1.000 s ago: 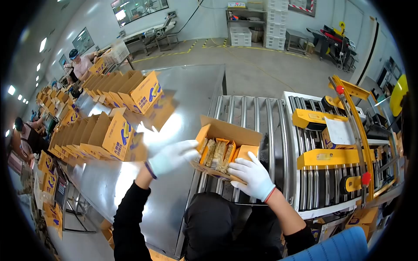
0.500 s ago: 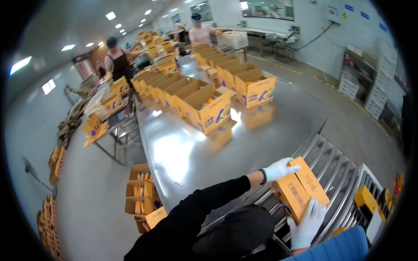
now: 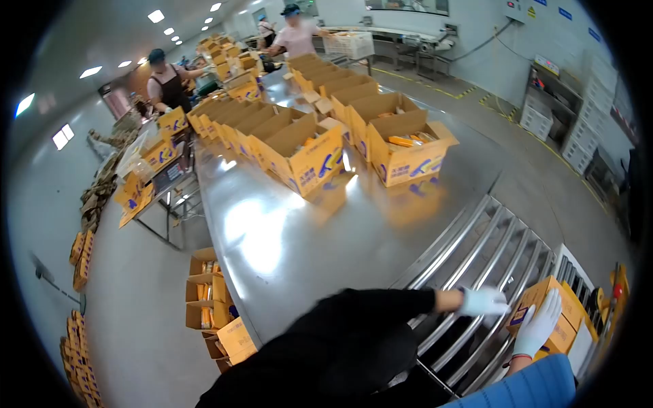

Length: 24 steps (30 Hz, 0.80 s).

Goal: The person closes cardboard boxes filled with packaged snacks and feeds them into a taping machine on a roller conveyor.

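Note:
A closed orange cardboard box (image 3: 566,314) sits at the right end of the roller conveyor (image 3: 476,272), against a yellow machine part. My right hand (image 3: 541,321), in a white glove, lies flat on the box's near side with its fingers stretched out. To the left of the box, my left hand (image 3: 484,301) is over the rollers, also gloved and blurred by motion. Its fingers look stretched out, and it holds nothing. Several opened boxes (image 3: 299,153) stand in rows on the metal table (image 3: 306,238); an open carton (image 3: 411,153) at the front right contains orange packets.
Open boxes with packets (image 3: 204,292) stand on the floor left of the table. A blue chair back (image 3: 524,387) is close by at bottom right. Two co-workers work at the far end, and white crates (image 3: 537,122) stand by the right wall.
The closed box has moved right along the rollers to the yellow machine part, with my right hand against it. My left hand has come off the box. The view has shifted slightly.

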{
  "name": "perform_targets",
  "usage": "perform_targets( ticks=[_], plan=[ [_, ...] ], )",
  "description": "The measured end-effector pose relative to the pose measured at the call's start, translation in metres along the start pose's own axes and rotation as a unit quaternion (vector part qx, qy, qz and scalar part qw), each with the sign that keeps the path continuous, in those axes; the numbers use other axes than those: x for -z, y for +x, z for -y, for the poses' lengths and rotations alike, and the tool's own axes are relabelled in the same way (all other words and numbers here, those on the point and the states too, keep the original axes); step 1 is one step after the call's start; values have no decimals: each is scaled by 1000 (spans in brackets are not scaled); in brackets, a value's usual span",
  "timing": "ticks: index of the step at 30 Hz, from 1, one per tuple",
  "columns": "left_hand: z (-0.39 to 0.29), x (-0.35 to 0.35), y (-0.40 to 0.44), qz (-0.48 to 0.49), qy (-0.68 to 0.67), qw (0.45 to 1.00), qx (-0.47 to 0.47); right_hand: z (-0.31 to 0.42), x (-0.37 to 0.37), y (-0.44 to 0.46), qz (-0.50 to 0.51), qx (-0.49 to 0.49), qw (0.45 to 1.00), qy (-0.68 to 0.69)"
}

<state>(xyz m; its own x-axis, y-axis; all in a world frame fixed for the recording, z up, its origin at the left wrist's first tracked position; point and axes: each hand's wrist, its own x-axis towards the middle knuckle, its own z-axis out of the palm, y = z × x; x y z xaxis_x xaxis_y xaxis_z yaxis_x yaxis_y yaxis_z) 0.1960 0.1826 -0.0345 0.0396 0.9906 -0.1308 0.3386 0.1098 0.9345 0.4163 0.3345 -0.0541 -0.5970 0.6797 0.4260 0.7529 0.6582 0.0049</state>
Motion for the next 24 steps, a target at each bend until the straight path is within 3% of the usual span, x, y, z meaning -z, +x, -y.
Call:
perform_targets(
  ticks=[2, 4, 7, 8, 9, 10, 11, 12, 15, 16, 17, 19, 20, 21, 22, 23, 24],
  plan=[
    [17, 53, -50, -217, 209, 951, -69, -9, 5, -5, -33, -17, 999, 1],
    [19, 132, -111, -410, 336, 846, -57, -35, -15, -7, -27, -19, 999, -22],
    [46, 260, -220, -592, 539, 591, 96, -37, 2, -9, -31, -31, 999, -31],
    [69, 293, -260, -606, 574, 525, 167, -35, 12, -11, -39, -26, 999, -10],
    [98, 319, -295, -598, 573, 508, 237, -36, 22, -15, -46, -19, 999, 10],
    [126, 332, -322, -575, 546, 538, 285, -53, 6, -21, -84, 34, 996, 6],
    [144, 339, -335, -548, 477, 600, 335, -45, -12, -34, -35, 24, 978, 206],
    [136, 322, -322, -528, 499, 618, 300, -36, -27, -45, 5, -3, 918, 396],
    [88, 204, -311, -441, 509, 678, 295, 56, -6, -78, 160, -7, 856, 492],
    [64, 165, -317, -417, 533, 697, 236, 79, -3, -83, 191, 52, 872, 447],
    [36, 130, -323, -412, 493, 745, 176, 102, 1, -87, 251, 47, 858, 446],
    [12, 84, -332, -417, 420, 804, 65, 144, 0, -93, 327, 4, 786, 525],
    [10, 76, -335, -371, 379, 846, 51, 160, -11, -97, 289, -1, 761, 580],
    [0, 74, -328, -363, 375, 852, 42, 179, -1, -95, 184, 14, 750, 635],
    [-13, 74, -318, -329, 375, 866, -25, 188, 14, -86, 121, 83, 790, 596],
    [-19, 76, -309, -294, 374, 875, -92, 196, 64, -70, 9, 182, 894, 410],
    [-17, 80, -299, -267, 289, 913, -104, 193, 76, -68, 21, 253, 889, 382]
  ],
)
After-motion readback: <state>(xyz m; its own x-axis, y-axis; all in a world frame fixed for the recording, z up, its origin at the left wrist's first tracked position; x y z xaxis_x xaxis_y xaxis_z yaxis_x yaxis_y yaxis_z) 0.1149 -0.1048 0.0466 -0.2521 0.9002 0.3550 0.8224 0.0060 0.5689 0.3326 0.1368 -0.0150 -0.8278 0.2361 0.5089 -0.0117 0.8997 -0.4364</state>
